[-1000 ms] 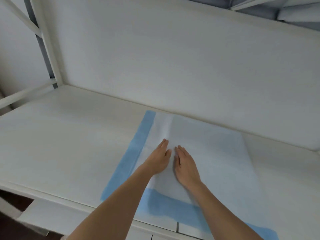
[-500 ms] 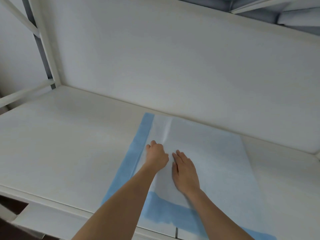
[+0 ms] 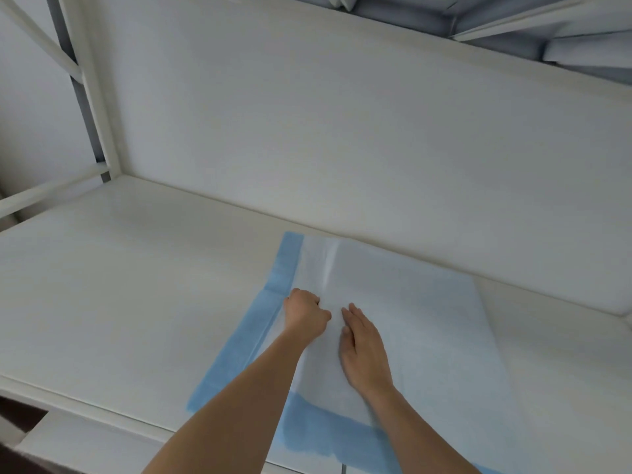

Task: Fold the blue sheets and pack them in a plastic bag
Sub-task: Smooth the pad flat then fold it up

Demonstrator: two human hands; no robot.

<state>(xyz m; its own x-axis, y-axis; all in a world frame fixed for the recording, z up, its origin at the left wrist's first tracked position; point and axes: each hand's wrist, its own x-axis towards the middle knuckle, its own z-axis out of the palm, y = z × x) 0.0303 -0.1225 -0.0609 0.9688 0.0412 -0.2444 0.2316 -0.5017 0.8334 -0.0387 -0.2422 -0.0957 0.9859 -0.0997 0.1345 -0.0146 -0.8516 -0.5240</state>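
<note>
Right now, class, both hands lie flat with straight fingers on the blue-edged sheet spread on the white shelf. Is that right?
Not quite. The head view shows only the right hand flat on the sheet; the left hand has its fingers curled. The sheet does lie on the white shelf.

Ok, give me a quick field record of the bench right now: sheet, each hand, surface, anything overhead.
sheet: thin blue-bordered sheet with a pale centre, spread flat, near edge overhanging the bench
left hand: left hand, fingers curled, knuckles up, on the sheet by its left border; a grip cannot be told
right hand: right hand, flat, pressing the sheet
surface: white bench top
overhead: grey-blue folded sheets
plastic bag: not in view
</note>
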